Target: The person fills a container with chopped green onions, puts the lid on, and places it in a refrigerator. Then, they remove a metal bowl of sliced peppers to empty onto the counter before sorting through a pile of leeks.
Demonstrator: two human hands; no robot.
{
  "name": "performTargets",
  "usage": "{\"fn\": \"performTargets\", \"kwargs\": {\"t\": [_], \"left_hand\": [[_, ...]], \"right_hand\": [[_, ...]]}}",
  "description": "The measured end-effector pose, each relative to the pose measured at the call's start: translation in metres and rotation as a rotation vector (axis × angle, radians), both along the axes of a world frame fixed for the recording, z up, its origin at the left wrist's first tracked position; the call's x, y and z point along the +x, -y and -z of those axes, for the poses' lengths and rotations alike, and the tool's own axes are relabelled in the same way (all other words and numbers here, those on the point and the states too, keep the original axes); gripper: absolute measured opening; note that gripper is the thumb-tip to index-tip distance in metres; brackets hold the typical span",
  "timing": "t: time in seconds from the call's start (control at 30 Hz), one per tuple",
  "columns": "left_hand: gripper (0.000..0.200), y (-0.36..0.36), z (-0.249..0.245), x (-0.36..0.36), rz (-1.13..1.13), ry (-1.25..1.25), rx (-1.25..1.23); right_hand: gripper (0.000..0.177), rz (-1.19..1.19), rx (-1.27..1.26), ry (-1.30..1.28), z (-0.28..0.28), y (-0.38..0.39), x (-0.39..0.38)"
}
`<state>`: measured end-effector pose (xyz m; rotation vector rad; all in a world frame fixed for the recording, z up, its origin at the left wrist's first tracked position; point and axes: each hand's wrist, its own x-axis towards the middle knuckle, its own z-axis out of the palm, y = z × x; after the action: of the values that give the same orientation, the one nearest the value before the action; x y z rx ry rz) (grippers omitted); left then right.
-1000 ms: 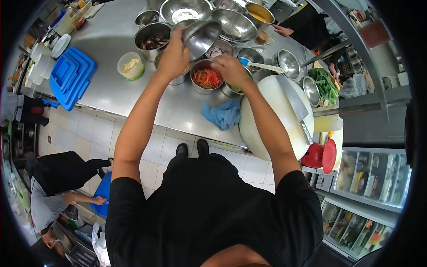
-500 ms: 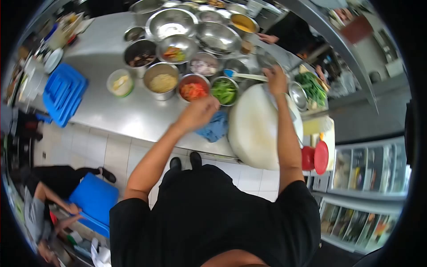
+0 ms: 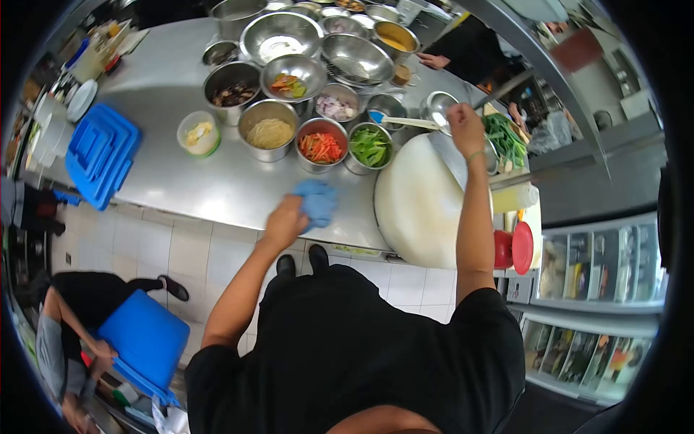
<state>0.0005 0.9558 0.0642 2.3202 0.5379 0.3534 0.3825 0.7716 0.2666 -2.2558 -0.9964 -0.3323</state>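
Note:
My left hand [image 3: 284,220] is closed on a crumpled blue cloth [image 3: 316,203] at the front of the steel counter. Behind the cloth stand a pot of red vegetable strips [image 3: 321,147] and a pot of cut green vegetables [image 3: 370,148]. Above the far right edge of the round white chopping board [image 3: 413,206], my right hand [image 3: 466,129] has its fingers curled; what they hold, if anything, is hidden. Next to it are a shiny metal bowl [image 3: 439,110] and a broad knife blade [image 3: 450,158] over the board. A white-handled spatula with a blue head [image 3: 377,116] lies across a pot.
Several steel bowls [image 3: 282,40] fill the back. Noodles [image 3: 270,133] and a white tub [image 3: 198,134] stand left. Blue lids [image 3: 101,152] overhang the counter's left edge. Behind left, a person holds a blue bin [image 3: 144,336]. A red container [image 3: 510,248] is at right.
My left hand has come down and left onto the blue cloth, taken hold of it and shifted it left. My right hand has moved slightly right. The blue bin has shifted a little left.

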Motion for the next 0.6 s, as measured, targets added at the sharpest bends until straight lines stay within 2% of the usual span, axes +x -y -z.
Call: {"fn": "performTargets", "kwargs": {"t": [0.03,0.07,0.13,0.2,0.27,0.33,0.43,0.5,0.57,0.6], "left_hand": [[0.035,-0.014,0.001,-0.016,-0.103,0.015,-0.016],[0.034,-0.026,0.003,-0.029,-0.201,0.019,-0.005],[0.033,-0.047,0.000,-0.047,-0.381,0.016,-0.001],[0.034,-0.061,-0.009,-0.050,-0.380,0.121,0.140],[0.032,-0.043,-0.067,-0.043,-0.443,0.197,0.242],[0.026,-0.039,-0.081,-0.044,-0.328,0.376,0.256],[0.022,0.000,-0.103,-0.039,-0.085,0.531,0.049],[0.020,0.037,-0.119,-0.033,0.059,0.623,-0.117],[0.022,0.071,-0.137,-0.027,0.142,0.690,-0.274],[0.023,0.082,-0.131,-0.030,0.131,0.670,-0.258]], "right_hand": [[0.010,0.007,-0.020,0.042,-0.001,-0.002,-0.013],[0.010,-0.112,0.018,0.023,-0.004,-0.002,-0.030],[0.007,-0.206,0.145,-0.144,0.001,-0.004,-0.061],[0.009,-0.206,0.225,-0.474,-0.007,-0.008,-0.099],[0.014,-0.175,0.311,-0.584,-0.008,-0.012,-0.131],[0.018,-0.121,0.351,-0.727,-0.012,-0.023,-0.167],[0.020,-0.101,0.610,-1.012,0.021,-0.039,-0.208],[0.022,-0.175,0.866,-1.273,0.030,-0.058,-0.244],[0.025,-0.086,0.816,-1.388,0.042,-0.064,-0.271],[0.027,-0.023,0.764,-1.420,0.048,-0.064,-0.281]]}}
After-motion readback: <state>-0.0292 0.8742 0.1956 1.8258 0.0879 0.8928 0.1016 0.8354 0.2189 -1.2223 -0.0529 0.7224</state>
